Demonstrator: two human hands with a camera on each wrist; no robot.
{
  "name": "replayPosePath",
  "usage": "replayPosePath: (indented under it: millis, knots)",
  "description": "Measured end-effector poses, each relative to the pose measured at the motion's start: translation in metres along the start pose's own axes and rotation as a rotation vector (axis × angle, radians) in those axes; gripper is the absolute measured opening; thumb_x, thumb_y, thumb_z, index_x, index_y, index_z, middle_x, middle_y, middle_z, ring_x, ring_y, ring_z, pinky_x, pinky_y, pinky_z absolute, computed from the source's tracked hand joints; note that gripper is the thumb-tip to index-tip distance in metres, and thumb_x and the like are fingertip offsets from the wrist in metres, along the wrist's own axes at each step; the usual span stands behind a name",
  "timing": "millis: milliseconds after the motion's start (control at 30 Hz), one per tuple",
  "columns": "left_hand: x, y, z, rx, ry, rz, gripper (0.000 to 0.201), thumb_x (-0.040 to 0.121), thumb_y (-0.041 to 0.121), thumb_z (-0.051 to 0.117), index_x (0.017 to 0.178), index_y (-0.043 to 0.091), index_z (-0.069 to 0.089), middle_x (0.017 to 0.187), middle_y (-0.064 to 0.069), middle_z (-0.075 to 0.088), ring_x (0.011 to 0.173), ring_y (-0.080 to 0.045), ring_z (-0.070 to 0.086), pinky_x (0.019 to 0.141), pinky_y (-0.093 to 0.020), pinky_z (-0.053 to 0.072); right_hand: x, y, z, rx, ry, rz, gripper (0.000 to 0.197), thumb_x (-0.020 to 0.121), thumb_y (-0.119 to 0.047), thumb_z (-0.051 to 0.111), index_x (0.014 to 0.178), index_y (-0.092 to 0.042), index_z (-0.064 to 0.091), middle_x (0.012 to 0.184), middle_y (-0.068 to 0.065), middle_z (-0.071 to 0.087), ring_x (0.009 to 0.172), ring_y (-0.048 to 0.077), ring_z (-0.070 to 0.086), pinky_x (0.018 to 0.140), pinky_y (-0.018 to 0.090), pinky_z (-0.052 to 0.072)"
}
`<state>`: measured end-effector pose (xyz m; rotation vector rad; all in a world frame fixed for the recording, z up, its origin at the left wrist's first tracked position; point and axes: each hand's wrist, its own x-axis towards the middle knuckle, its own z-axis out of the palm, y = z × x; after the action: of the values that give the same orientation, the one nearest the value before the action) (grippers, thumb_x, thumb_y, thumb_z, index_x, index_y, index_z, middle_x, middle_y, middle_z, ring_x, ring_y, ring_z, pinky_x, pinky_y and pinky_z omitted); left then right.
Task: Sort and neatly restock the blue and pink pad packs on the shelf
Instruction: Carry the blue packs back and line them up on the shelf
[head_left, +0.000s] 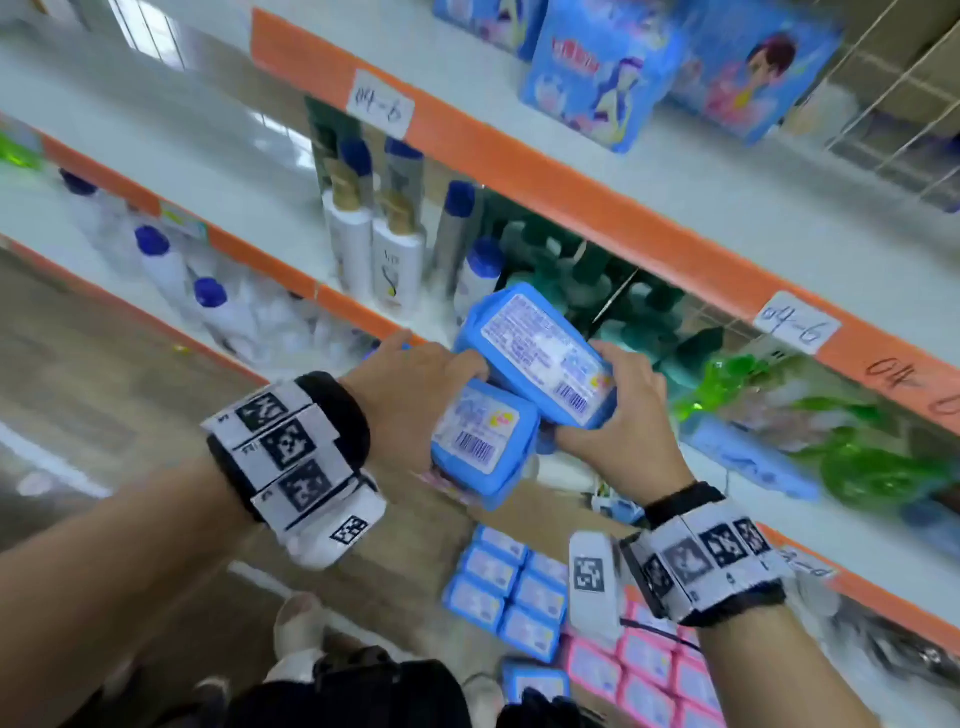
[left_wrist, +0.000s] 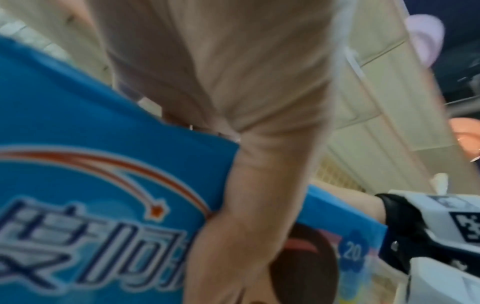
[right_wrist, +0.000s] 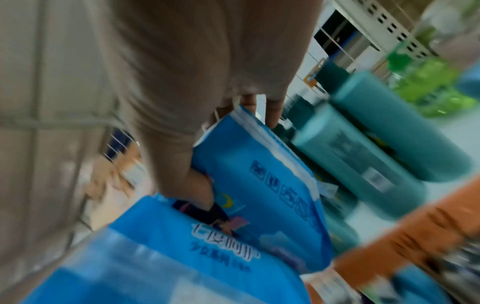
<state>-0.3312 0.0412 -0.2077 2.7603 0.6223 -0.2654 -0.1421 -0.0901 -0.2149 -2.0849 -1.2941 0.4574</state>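
Note:
I hold two blue pad packs in mid-air in front of the shelves. My left hand (head_left: 415, 384) grips the lower blue pack (head_left: 480, 441), label and barcode facing up; this pack (left_wrist: 91, 185) fills the left wrist view under the palm. My right hand (head_left: 618, 415) grips the upper blue pack (head_left: 540, 353), which overlaps the lower one; its edge (right_wrist: 259, 168) shows beneath the fingers. Larger blue packs (head_left: 597, 73) stand on the upper shelf (head_left: 727, 208). Below, several blue packs (head_left: 504, 587) and pink packs (head_left: 644, 670) lie in rows.
Orange shelf edges (head_left: 597, 208) carry handwritten labels. White shampoo bottles (head_left: 374, 249), teal bottles (head_left: 597, 280) and green bottles (head_left: 857, 457) fill the middle shelf behind the hands. A wire divider (head_left: 893, 104) stands at the upper right. My feet (head_left: 296, 623) are on the floor below.

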Motion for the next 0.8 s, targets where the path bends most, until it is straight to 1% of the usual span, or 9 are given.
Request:
replayPosePath:
  millis: [67, 200, 267, 333, 400, 500, 600, 667, 800]
  knots:
    - [-0.007, 0.015, -0.044, -0.018, 0.085, 0.049, 0.081, 0.053, 0.066, 0.072, 0.115, 0.032, 0.033, 0.100, 0.008, 0.057, 0.094, -0.015, 0.055, 0.089, -0.032, 0.032, 0.003, -0.023, -0.043, -0.015, 0.027, -0.072, 0.077, 0.054, -0.014, 0.083, 0.118, -0.032, 0.044, 0.102, -0.007, 0.040, 0.096, 0.008, 0.032, 0.073, 0.009, 0.026]
    - [-0.013, 0.035, -0.106, -0.125, 0.245, 0.180, 0.073, 0.057, 0.042, 0.080, 0.116, 0.032, 0.039, 0.101, 0.010, 0.056, 0.092, -0.014, 0.054, 0.079, -0.028, 0.035, 0.015, -0.054, -0.110, -0.090, 0.117, -0.193, 0.080, 0.056, -0.006, 0.080, 0.127, -0.020, 0.046, 0.105, -0.003, 0.041, 0.103, 0.018, 0.038, 0.077, 0.019, 0.027]
    - [-0.006, 0.040, -0.127, -0.174, 0.342, 0.248, 0.078, 0.057, 0.038, 0.083, 0.124, 0.029, 0.044, 0.113, 0.007, 0.058, 0.102, -0.015, 0.054, 0.086, -0.031, 0.039, 0.023, -0.064, -0.133, -0.135, 0.187, -0.224, 0.083, 0.057, -0.010, 0.081, 0.131, -0.016, 0.044, 0.104, -0.001, 0.040, 0.102, 0.018, 0.037, 0.079, 0.021, 0.027]
    - [0.006, 0.041, -0.142, -0.104, 0.418, 0.241, 0.089, 0.059, 0.047, 0.081, 0.135, 0.029, 0.039, 0.129, 0.006, 0.051, 0.117, -0.016, 0.046, 0.100, -0.038, 0.033, 0.034, -0.070, -0.150, -0.145, 0.268, -0.234, 0.084, 0.059, -0.013, 0.080, 0.133, -0.015, 0.042, 0.106, 0.001, 0.040, 0.104, 0.020, 0.038, 0.086, 0.025, 0.030]
    - [0.021, 0.042, -0.152, -0.038, 0.482, 0.154, 0.097, 0.058, 0.054, 0.080, 0.140, 0.035, 0.032, 0.140, 0.009, 0.041, 0.127, -0.015, 0.036, 0.107, -0.047, 0.024, 0.045, -0.071, -0.164, -0.157, 0.349, -0.219, 0.081, 0.062, -0.013, 0.078, 0.134, -0.013, 0.041, 0.110, 0.005, 0.040, 0.109, 0.021, 0.036, 0.088, 0.023, 0.027]
    - [0.050, 0.045, -0.163, -0.021, 0.483, 0.028, 0.096, 0.063, 0.045, 0.078, 0.142, 0.039, 0.025, 0.144, 0.007, 0.034, 0.132, -0.016, 0.027, 0.110, -0.051, 0.016, 0.062, -0.068, -0.178, -0.201, 0.432, -0.145, 0.074, 0.064, -0.014, 0.076, 0.130, -0.008, 0.043, 0.118, 0.013, 0.045, 0.110, 0.022, 0.036, 0.088, 0.026, 0.026]
    - [0.079, 0.052, -0.171, 0.045, 0.391, -0.034, 0.088, 0.074, 0.036, 0.068, 0.145, 0.039, 0.016, 0.150, 0.006, 0.023, 0.138, -0.018, 0.016, 0.111, -0.057, 0.008, 0.081, -0.062, -0.185, -0.334, 0.372, -0.045, 0.066, 0.066, -0.016, 0.075, 0.125, -0.007, 0.046, 0.116, 0.017, 0.045, 0.111, 0.030, 0.038, 0.088, 0.031, 0.027]
    - [0.095, 0.057, -0.177, 0.086, 0.364, -0.041, 0.089, 0.074, 0.036, 0.065, 0.145, 0.041, 0.011, 0.151, 0.006, 0.021, 0.138, -0.020, 0.015, 0.110, -0.058, 0.010, 0.093, -0.057, -0.192, -0.414, 0.283, 0.019, 0.061, 0.070, -0.018, 0.073, 0.125, -0.008, 0.047, 0.119, 0.017, 0.043, 0.116, 0.033, 0.036, 0.091, 0.032, 0.029]
    - [0.113, 0.063, -0.186, 0.225, 0.316, -0.054, 0.107, 0.064, 0.065, 0.066, 0.145, 0.042, -0.001, 0.150, 0.006, 0.020, 0.137, -0.025, 0.016, 0.108, -0.059, 0.015, 0.119, -0.048, -0.217, -0.540, 0.090, 0.122, 0.059, 0.080, -0.024, 0.069, 0.129, -0.005, 0.045, 0.131, 0.017, 0.044, 0.122, 0.032, 0.037, 0.095, 0.034, 0.031]
